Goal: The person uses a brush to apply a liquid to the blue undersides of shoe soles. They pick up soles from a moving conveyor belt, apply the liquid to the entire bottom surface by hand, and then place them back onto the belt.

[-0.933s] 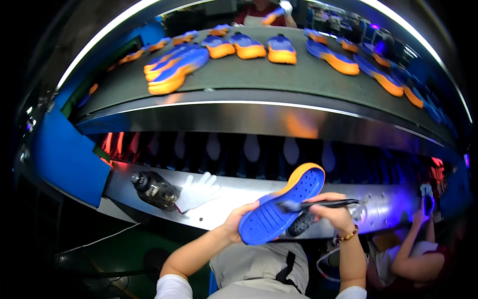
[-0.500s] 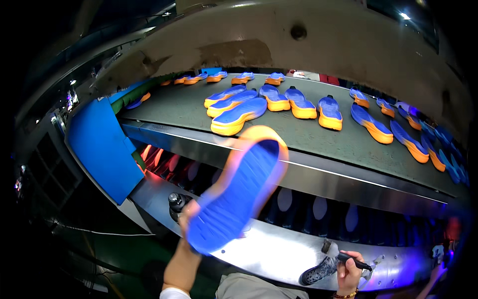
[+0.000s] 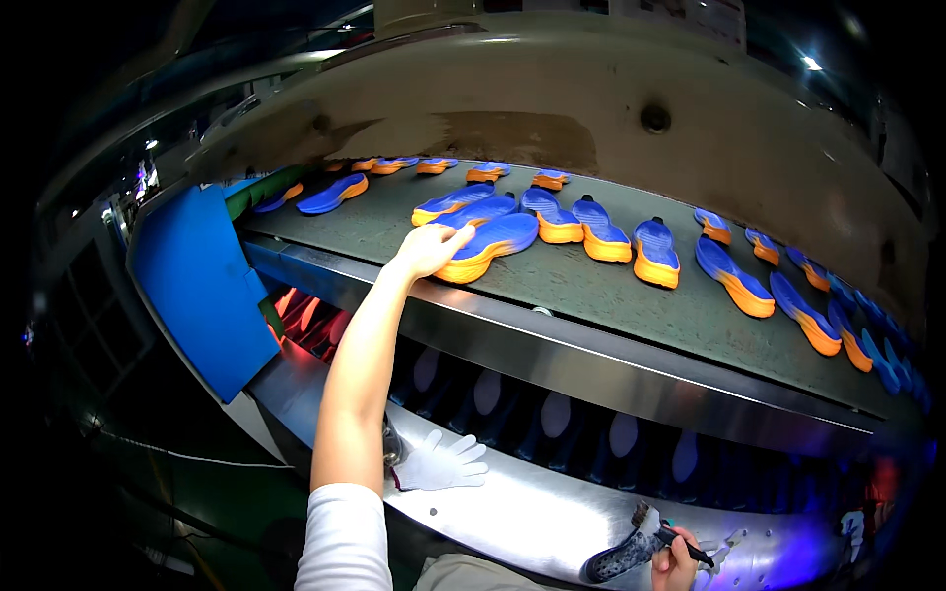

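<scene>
My left hand [image 3: 436, 250] reaches over the belt, fingers closed on the near edge of a shoe sole [image 3: 496, 243], blue on top with orange sides. This sole is the nearest of three that overlap each other. Another blue and orange sole [image 3: 333, 194] lies apart, farther left on the belt. Low in the picture, my right hand [image 3: 676, 561] is closed around the black handle of a brush [image 3: 645, 515]. Its bristle end is over a dark, speckled, shoe-shaped thing [image 3: 621, 561] on the metal ledge; whether they touch I cannot tell.
Several more soles lie along the dark green belt [image 3: 591, 295], under a big beige housing [image 3: 394, 98]. A white glove [image 3: 439, 463] rests on the shiny metal ledge [image 3: 532, 522], beside a dark object. A blue panel [image 3: 197, 295] borders the belt's left end. Below the belt, a slot glows red at left.
The sole my left hand held up is gone from it, and a sole now lies farther left on the belt. That hand has moved onto the overlapping soles. My right hand keeps the brush.
</scene>
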`<state>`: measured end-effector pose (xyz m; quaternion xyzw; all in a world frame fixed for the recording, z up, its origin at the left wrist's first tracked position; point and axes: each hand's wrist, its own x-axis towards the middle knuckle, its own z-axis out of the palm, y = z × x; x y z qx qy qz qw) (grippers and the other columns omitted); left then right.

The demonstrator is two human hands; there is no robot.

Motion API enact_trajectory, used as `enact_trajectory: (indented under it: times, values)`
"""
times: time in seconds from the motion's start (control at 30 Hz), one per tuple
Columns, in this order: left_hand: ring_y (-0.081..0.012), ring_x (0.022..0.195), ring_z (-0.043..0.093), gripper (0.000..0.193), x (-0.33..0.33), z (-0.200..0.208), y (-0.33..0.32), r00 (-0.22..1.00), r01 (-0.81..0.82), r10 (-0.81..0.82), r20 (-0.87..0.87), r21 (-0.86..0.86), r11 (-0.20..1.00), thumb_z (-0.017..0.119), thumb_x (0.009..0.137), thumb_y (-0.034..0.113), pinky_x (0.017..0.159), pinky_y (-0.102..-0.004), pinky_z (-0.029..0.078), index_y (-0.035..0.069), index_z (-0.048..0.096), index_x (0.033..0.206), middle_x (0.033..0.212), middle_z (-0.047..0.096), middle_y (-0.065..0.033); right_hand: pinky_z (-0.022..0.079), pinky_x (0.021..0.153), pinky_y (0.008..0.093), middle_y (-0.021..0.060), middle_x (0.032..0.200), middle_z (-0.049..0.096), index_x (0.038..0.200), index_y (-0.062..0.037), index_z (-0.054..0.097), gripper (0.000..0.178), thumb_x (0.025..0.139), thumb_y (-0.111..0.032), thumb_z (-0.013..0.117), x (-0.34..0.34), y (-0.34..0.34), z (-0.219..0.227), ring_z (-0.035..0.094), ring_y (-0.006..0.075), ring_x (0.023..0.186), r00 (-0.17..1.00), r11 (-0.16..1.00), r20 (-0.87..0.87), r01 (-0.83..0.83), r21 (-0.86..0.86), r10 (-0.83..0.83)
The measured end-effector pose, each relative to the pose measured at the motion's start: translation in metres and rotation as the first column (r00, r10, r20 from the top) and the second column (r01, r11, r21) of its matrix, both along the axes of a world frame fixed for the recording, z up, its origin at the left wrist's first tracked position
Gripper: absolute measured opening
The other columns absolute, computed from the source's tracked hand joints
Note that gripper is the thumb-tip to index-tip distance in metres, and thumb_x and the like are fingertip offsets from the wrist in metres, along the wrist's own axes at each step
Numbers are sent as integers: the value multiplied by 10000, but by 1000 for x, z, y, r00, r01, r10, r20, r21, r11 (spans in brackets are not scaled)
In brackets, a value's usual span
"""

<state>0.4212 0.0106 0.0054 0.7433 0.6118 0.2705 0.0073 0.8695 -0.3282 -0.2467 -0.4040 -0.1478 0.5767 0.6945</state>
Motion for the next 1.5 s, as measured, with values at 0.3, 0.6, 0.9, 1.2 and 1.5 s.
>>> enact_trajectory:
  times: [0.3,0.6,0.9,1.2,1.5]
  values:
    - [-276,876,529,593,4,-1,-87,883,303,-88,-460,420,855,698,627,515,793,-376,399,53,590,983,957,522,-115,310,448,197,-30,559,454,982,-27,560,176,895,-171,508,7,-4,1,382,68,470,995,994,90,51,-97,-42]
    - [-209,541,520,620,23,13,-217,845,493,-44,-533,745,450,688,590,634,437,-295,433,51,543,744,749,476,-88,309,398,203,47,837,604,1044,-47,539,195,881,-149,508,38,-22,1,380,65,412,985,991,149,68,116,-85]
    - [-193,547,512,597,80,-72,-292,768,608,-634,-90,413,678,688,594,601,464,-292,433,32,571,735,720,525,-87,240,400,186,31,845,604,1074,-28,526,226,909,-178,489,58,-24,14,308,33,421,995,963,56,70,260,-87]
    - [-237,784,584,452,182,-396,-307,796,602,-603,48,30,798,724,621,446,648,-336,468,120,578,898,866,551,-94,260,403,192,22,847,600,1083,-24,523,223,907,-158,488,46,-25,3,314,42,415,997,974,19,70,214,-76]
    - [-334,1014,451,651,-21,-396,-223,310,-827,581,753,-89,556,760,621,176,922,-401,350,-45,417,1129,1089,488,-192,270,408,190,10,853,586,1097,-28,519,239,905,-169,500,66,-36,-16,307,40,423,996,985,-9,90,148,-90]
